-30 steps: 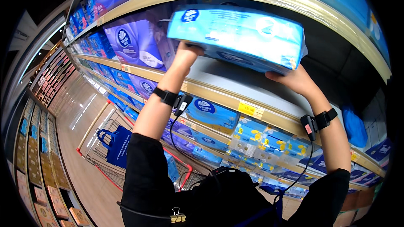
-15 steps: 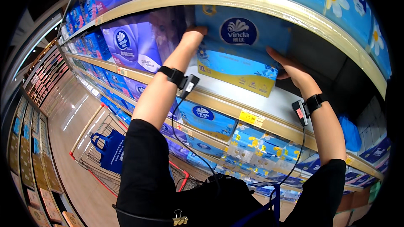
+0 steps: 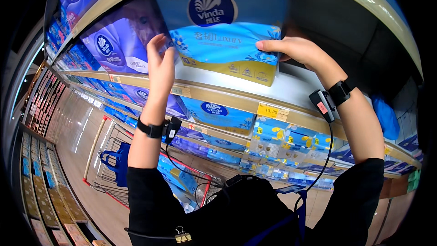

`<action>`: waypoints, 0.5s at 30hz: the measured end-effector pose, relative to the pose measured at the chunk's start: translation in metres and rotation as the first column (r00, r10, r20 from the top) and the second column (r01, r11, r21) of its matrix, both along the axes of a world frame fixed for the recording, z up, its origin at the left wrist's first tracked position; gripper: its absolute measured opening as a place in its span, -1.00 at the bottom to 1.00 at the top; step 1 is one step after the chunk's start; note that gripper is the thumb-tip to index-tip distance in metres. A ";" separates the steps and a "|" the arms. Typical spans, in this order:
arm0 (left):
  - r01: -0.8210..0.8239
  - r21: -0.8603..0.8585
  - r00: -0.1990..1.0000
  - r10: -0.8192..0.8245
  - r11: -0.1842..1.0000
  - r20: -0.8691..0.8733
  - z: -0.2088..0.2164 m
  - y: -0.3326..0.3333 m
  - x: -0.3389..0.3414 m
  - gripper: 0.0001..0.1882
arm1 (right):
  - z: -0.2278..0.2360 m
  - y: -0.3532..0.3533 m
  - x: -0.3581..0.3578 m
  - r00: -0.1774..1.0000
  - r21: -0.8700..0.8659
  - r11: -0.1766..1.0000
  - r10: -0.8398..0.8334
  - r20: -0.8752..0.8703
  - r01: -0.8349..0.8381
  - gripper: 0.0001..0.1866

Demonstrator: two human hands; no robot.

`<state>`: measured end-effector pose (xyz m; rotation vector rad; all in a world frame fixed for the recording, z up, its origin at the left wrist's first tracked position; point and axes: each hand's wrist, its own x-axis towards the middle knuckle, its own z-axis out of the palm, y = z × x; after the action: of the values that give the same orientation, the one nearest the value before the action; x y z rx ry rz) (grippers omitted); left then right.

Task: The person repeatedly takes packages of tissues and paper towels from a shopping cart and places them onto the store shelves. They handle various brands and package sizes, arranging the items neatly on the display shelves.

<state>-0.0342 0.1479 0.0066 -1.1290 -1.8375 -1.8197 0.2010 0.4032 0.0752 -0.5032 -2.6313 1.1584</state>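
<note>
The step in hand looks to me like the settling of one blue tissue pack (image 3: pixel 225 41) into its place on the shelf (image 3: pixel 298 82). This pack stands with its large front face to the person, its yellow lower edge above the white shelf surface, a little to the far side of the front rail. To its left, just beside it, are the purple packs (image 3: pixel 114 48)

The right grip (image 3: pixel 298 51) is closed on the right side of the pack: the thumb lies on the front face, and the other fingers go around the edge, where they are mostly hidden. The left grip (image 3: pixel 161 64) is open, with the fingers apart and nothing held in them; it is raised at the left edge of the pack, and I cannot tell if a fingertip touches it

The next move, in my judgement, calls for a straight push toward the far side, with the right hand guiding, so that the pack does not turn against its purple neighbours. After this, the right thumb should come off gently

Lower at left, well apart from the work, waits a shopping cart (image 3: pixel 94 150) with a dark blue bag (image 3: pixel 121 164) at it
</note>
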 end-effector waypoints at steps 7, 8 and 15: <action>-0.298 -0.102 0.666 0.130 0.949 -0.735 -0.032 0.009 0.039 -0.36 | -0.004 -0.034 -0.006 0.983 -0.070 0.995 0.065 -0.171 -0.078 -0.22; -0.288 -0.075 0.658 0.140 0.955 -0.740 -0.036 0.017 0.037 -0.34 | 0.000 -0.041 -0.006 0.980 -0.066 0.993 0.082 -0.179 -0.095 -0.23; -0.215 0.067 0.526 0.173 0.974 -0.833 -0.057 0.037 0.017 -0.36 | -0.005 -0.046 -0.013 0.899 0.011 0.972 0.221 -0.378 -0.234 -0.36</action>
<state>-0.0172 0.1851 -0.0500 -1.3961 -1.3122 -0.8127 0.1884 0.3572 0.0700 0.0314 -2.3770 1.2254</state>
